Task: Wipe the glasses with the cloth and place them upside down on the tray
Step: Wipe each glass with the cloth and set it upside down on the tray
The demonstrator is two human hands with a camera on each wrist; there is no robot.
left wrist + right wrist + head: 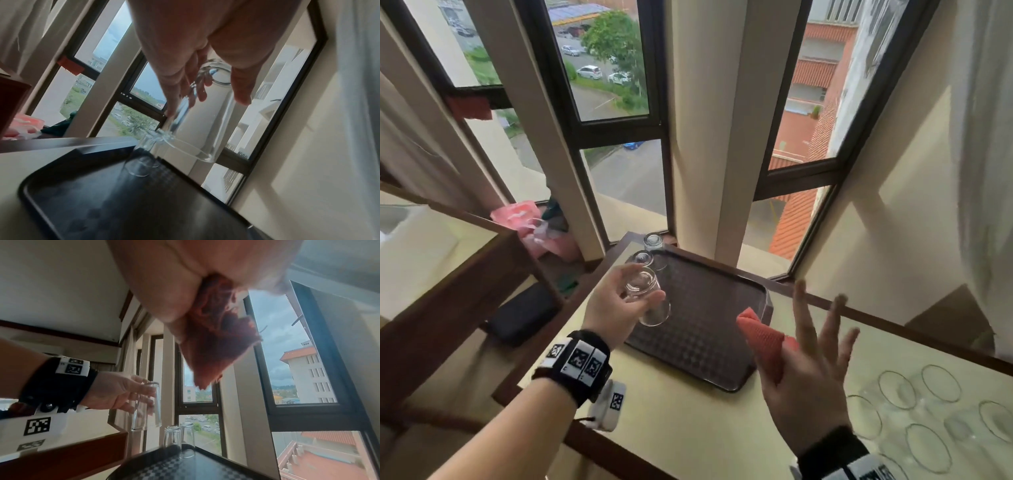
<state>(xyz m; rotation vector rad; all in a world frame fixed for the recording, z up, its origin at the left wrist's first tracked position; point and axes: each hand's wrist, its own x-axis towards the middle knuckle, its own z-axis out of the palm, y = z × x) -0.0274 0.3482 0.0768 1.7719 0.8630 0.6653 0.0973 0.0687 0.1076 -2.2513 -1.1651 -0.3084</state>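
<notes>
A cream table (688, 421) with a dark wooden edge runs beneath the window. On it lies a dark checkered tray (709, 329), its raised rim near the table's far edge, most of its floor bare below and right of the left fingers. The left hand (616, 308) grips a clear glass (649, 301) mouth-down, fingers curled round its sides, above the tray's left part. Just beyond those fingertips, two upturned glasses (180, 441) stand in the tray's far corner. The right hand (808, 370) is raised beside the tray's right rim, fingers spread, thumb pinching a red cloth (763, 339) against the palm. More glasses (935, 418) stand upright behind that hand.
</notes>
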